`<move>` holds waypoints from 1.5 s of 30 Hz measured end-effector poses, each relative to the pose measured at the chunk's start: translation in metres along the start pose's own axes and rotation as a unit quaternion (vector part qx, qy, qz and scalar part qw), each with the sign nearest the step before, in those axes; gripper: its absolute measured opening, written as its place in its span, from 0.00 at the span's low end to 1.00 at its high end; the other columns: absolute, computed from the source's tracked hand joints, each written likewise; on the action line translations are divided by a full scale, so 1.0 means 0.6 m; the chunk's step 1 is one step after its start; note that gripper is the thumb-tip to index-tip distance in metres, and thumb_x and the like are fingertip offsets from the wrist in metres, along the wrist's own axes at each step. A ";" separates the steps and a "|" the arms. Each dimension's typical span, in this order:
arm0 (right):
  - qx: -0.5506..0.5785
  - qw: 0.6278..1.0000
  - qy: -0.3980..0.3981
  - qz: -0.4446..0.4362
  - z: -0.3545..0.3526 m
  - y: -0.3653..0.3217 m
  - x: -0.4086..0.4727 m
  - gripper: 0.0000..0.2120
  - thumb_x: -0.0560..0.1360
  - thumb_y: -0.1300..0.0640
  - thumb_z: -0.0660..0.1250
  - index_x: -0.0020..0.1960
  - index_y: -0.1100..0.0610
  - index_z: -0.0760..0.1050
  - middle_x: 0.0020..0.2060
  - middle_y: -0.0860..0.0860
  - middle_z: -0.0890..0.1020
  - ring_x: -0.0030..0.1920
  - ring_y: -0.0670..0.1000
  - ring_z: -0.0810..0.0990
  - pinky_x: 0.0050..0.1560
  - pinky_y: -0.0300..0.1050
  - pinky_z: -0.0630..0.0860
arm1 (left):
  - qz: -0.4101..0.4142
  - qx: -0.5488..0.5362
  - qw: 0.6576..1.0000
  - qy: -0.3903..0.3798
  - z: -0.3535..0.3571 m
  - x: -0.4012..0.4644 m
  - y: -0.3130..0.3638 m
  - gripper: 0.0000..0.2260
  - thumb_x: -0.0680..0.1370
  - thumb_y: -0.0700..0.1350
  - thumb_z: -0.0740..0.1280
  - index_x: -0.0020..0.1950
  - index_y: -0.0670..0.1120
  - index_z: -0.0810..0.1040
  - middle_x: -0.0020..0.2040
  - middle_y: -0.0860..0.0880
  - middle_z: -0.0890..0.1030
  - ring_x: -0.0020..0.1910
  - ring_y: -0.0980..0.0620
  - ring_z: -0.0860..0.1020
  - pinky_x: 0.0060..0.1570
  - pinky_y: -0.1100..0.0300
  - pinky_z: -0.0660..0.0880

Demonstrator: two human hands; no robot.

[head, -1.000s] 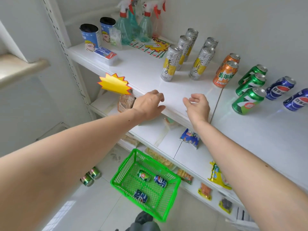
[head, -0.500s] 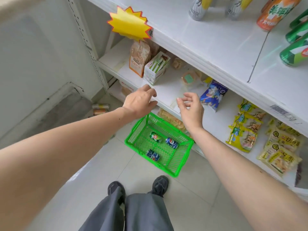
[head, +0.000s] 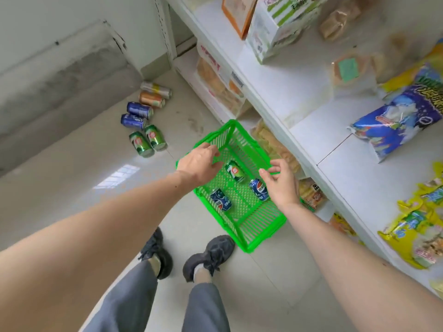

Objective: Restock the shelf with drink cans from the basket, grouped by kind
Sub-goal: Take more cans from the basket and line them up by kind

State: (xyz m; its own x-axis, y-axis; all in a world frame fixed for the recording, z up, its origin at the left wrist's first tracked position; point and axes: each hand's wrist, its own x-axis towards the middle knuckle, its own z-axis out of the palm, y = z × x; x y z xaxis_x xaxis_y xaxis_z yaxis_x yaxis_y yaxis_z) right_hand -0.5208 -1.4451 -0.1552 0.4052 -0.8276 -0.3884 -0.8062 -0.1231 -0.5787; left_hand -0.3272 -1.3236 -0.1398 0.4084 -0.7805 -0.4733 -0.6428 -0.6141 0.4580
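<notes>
Green lattice plastic basket was seen on the glossy tiled floor. Left hand and right hand were held above it, fingers loosely curled, nothing gripped. Beneath the fingertips lay three smooth metal cylinders: green can and two blue cans.

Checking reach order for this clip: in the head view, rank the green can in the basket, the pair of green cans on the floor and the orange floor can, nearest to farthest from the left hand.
1. green can in the basket, just right of the left hand.
2. pair of green cans on the floor, up-left.
3. orange floor can, farther up-left by the wall.
</notes>
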 end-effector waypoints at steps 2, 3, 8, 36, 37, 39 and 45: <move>-0.026 0.999 -0.026 0.005 0.044 0.038 0.035 0.18 0.75 0.51 0.72 0.61 0.56 0.73 0.52 0.52 0.80 0.46 0.53 0.82 0.51 0.50 0.78 | -0.024 -0.003 1.000 -0.013 0.059 0.027 -0.025 0.16 0.79 0.52 0.63 0.63 0.46 0.74 0.61 0.46 0.74 0.60 0.44 0.75 0.56 0.51 0.74; -0.037 0.999 -0.038 0.009 0.069 0.059 0.054 0.18 0.74 0.50 0.72 0.60 0.56 0.73 0.53 0.53 0.80 0.47 0.54 0.82 0.53 0.52 0.78 | -0.030 -0.003 0.999 -0.021 0.090 0.041 -0.039 0.16 0.79 0.52 0.63 0.63 0.46 0.74 0.61 0.46 0.74 0.60 0.44 0.75 0.57 0.51 0.74; -0.102 0.989 -0.091 0.047 0.206 0.167 0.141 0.24 0.72 0.48 0.73 0.63 0.56 0.72 0.60 0.56 0.78 0.55 0.59 0.80 0.57 0.53 0.76 | -0.029 0.032 0.997 -0.068 0.234 0.129 -0.107 0.17 0.79 0.54 0.62 0.65 0.47 0.72 0.62 0.47 0.72 0.59 0.46 0.75 0.51 0.51 0.76; -0.044 0.971 -0.219 0.090 0.432 0.392 0.341 0.26 0.69 0.53 0.77 0.63 0.53 0.71 0.55 0.53 0.80 0.54 0.54 0.80 0.60 0.49 0.75 | -0.048 -0.026 0.988 -0.144 0.522 0.424 -0.182 0.15 0.82 0.52 0.56 0.64 0.44 0.69 0.58 0.43 0.77 0.47 0.48 0.73 0.47 0.56 0.70; -0.030 0.971 -0.220 0.089 0.421 0.380 0.334 0.26 0.69 0.53 0.77 0.63 0.52 0.71 0.55 0.52 0.81 0.53 0.54 0.80 0.61 0.50 0.75 | -0.044 -0.023 0.989 -0.139 0.502 0.414 -0.176 0.15 0.82 0.53 0.56 0.63 0.44 0.69 0.57 0.43 0.77 0.47 0.48 0.73 0.47 0.55 0.71; -0.009 0.973 -0.217 0.083 0.391 0.346 0.315 0.28 0.69 0.54 0.77 0.65 0.53 0.71 0.55 0.52 0.81 0.53 0.54 0.81 0.61 0.50 0.76 | -0.036 -0.017 0.991 -0.129 0.453 0.390 -0.160 0.16 0.82 0.54 0.56 0.62 0.44 0.70 0.58 0.42 0.77 0.48 0.47 0.74 0.50 0.55 0.71; 0.022 0.977 -0.205 0.057 0.273 0.215 0.242 0.25 0.70 0.55 0.77 0.64 0.54 0.72 0.48 0.49 0.80 0.48 0.52 0.80 0.52 0.41 0.74 | -0.037 0.006 0.995 -0.097 0.276 0.312 -0.103 0.15 0.79 0.52 0.61 0.60 0.43 0.72 0.60 0.39 0.76 0.58 0.42 0.75 0.46 0.57 0.67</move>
State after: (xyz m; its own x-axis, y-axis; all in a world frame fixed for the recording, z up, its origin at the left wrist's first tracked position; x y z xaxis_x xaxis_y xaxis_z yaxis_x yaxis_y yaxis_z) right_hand -0.4954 -1.4915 -0.4040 0.4597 -0.5453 -0.7009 -0.8403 -0.0117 -0.5420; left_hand -0.3184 -1.4123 -0.3813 0.3236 -0.6953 -0.6418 -0.6241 -0.6667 0.4075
